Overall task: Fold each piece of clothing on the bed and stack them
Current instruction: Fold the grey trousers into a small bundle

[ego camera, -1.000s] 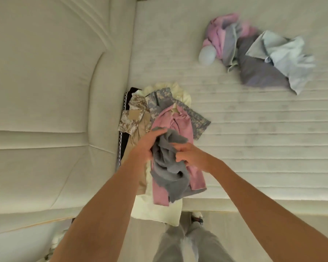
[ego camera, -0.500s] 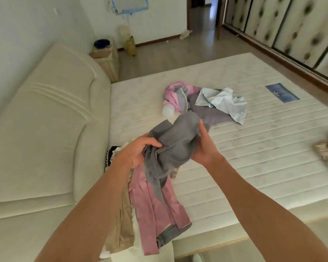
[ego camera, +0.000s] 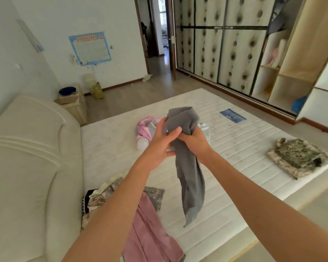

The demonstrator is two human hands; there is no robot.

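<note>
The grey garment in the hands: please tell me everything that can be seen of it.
The grey garment is plain, soft-looking cloth, unfolded and bunched. Its upper part is gathered into a rumpled bundle above the hands; the rest hangs down in a long, twisted strip ending in a narrow tip, clear of the mattress. The right hand grips it at the gather, and the left hand holds it from the other side, thumb across the cloth. What kind of garment it is cannot be told.

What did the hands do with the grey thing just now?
Both hands lifted the grey garment up off the pink one in the near pile; it now hangs clear above the mattress. The left hand and right hand kept holding it. The pink garment and the far pile stayed put.
</note>
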